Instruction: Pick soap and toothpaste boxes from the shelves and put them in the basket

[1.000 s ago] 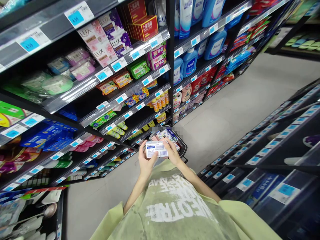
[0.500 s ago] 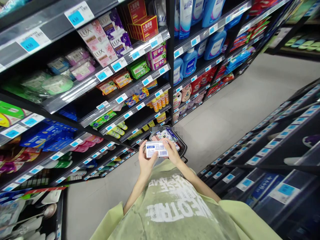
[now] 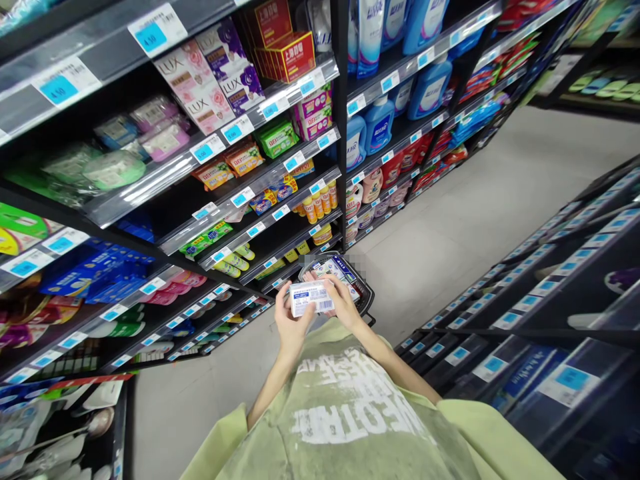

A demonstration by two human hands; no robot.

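A small white box (image 3: pixel 311 298) with blue print and a barcode is held in front of my chest, its printed side up. My left hand (image 3: pixel 293 319) grips its left end, thumb along the lower edge. The fingers of my right hand (image 3: pixel 343 303) close on the box's right end. Just beyond my hands is a black shopping basket (image 3: pixel 369 293) with packaged goods (image 3: pixel 337 268) in it; part of it is hidden by my right hand and a blurred patch.
Tall shelves on the left hold LUX soap boxes (image 3: pixel 197 83), red boxes (image 3: pixel 293 57) and orange soap packs (image 3: pixel 243 159). Blue detergent bottles (image 3: pixel 380 125) stand farther along. Another shelf unit (image 3: pixel 550 293) lines the right side. Grey floor (image 3: pixel 450 193) runs between them.
The white box and my left hand have shifted very slightly to the left. My hold on the box is otherwise the same.
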